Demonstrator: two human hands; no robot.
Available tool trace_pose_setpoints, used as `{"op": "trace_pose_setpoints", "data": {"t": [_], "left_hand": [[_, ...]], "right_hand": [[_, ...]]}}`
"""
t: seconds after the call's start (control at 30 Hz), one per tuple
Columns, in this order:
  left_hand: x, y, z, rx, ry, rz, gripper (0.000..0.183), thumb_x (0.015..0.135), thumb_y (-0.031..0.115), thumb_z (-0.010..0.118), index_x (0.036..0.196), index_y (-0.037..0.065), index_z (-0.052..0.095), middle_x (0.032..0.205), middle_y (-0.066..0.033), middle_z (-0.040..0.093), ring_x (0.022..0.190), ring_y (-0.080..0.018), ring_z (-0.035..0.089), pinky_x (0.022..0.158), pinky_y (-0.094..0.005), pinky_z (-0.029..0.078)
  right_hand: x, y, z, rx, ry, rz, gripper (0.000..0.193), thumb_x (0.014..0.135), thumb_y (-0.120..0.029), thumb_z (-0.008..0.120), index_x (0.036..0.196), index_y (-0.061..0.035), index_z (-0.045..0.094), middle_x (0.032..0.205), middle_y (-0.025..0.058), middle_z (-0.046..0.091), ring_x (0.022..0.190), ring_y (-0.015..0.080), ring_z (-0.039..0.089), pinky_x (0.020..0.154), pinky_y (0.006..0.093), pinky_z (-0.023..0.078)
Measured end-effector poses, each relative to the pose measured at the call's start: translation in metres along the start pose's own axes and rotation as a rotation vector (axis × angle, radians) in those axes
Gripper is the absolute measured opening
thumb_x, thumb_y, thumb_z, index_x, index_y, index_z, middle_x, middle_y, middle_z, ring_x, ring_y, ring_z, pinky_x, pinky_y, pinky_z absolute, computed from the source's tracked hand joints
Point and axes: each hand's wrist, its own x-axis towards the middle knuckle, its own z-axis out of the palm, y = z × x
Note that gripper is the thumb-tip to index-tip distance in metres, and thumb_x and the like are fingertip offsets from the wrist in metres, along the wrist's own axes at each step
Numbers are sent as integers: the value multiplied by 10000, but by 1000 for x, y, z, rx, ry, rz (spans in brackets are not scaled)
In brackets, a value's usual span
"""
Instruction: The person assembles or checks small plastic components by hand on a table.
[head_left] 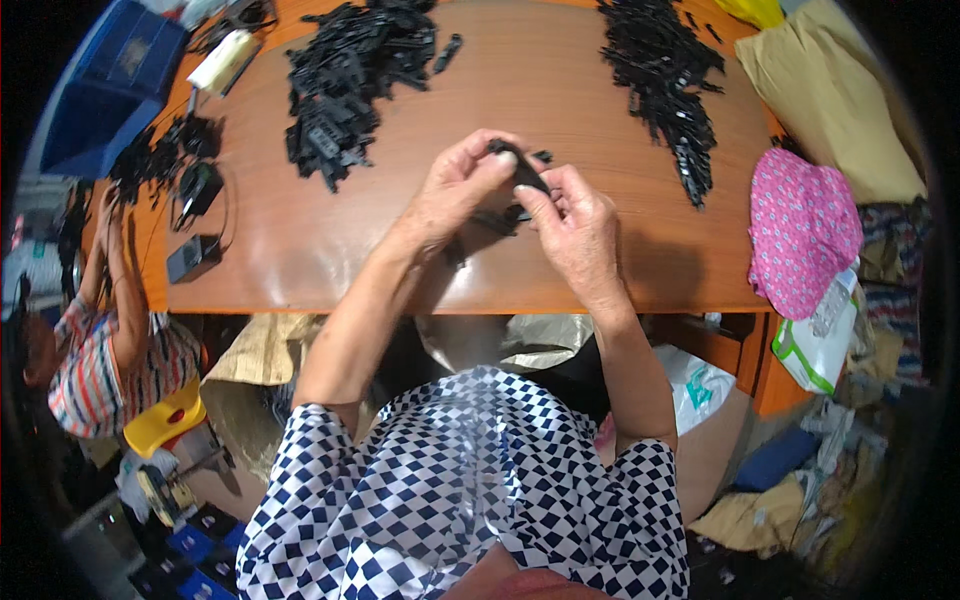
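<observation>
Above the middle of the wooden table (pixel 480 275), both my hands grip one small black plastic part (pixel 525 174). My left hand (pixel 465 180) pinches its upper end between thumb and fingers. The thumb and fingers of my right hand (pixel 573 215) close on its lower end. A few more black pieces (pixel 497 222) lie on the table just beneath my hands, partly hidden by them. Beyond my left hand spreads a large heap of black plastic parts (pixel 345 90). A second, narrower heap of black parts (pixel 668 85) stretches along the far right.
At the left stand a blue bin (pixel 115 80), a black box-shaped adapter (pixel 194 258) with a cable, and a pale box (pixel 223 62). A co-worker (pixel 120 360) sits there, hands at dark parts. Pink flowered cloth (pixel 803 232) and a tan sack (pixel 835 105) lie along the right edge.
</observation>
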Motion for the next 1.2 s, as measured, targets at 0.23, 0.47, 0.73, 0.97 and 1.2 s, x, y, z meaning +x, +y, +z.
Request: {"op": "trace_pose_setpoints", "data": {"t": [0.23, 0.47, 0.73, 0.97, 1.2], "left_hand": [[56, 24, -78, 1119, 153, 166, 392, 959, 318, 541, 1135, -32, 577, 997, -123, 671, 901, -172, 634, 787, -306, 517], [153, 38, -119, 1881, 281, 218, 330, 867, 307, 612, 1047, 30, 618, 999, -169, 656, 938, -342, 633, 794, -433, 500], [168, 20, -116, 2090, 115, 264, 209, 858, 192, 600, 998, 38, 585, 1020, -163, 622, 947, -339, 630, 813, -438, 503], [130, 17, -112, 1766, 216, 223, 313, 811, 149, 645, 1073, 56, 501, 900, -185, 660, 882, -365, 643, 751, -450, 504], [60, 9, -40, 179, 138, -132, 159, 876, 206, 673, 831, 88, 577, 770, -25, 610, 632, -90, 595, 608, -210, 554]], "right_hand": [[7, 25, -83, -564, -5, -73, 322, 823, -222, 693, 1057, -59, 543, 906, 127, 608, 766, 308, 631, 649, 395, 503], [8, 99, -152, -1049, 154, -92, 204, 814, -109, 664, 942, -45, 518, 839, 155, 519, 756, 361, 573, 615, 437, 468], [8, 106, -160, -923, 183, -93, 161, 837, -97, 628, 946, -39, 526, 891, 171, 547, 767, 381, 588, 632, 452, 477], [13, 117, -161, -728, 230, -130, 145, 845, -110, 646, 920, -22, 557, 788, 139, 606, 650, 296, 602, 600, 373, 481], [5, 84, -135, 524, 175, 299, 117, 888, -110, 645, 936, -28, 577, 784, -9, 614, 581, 24, 492, 480, 171, 360]]}}
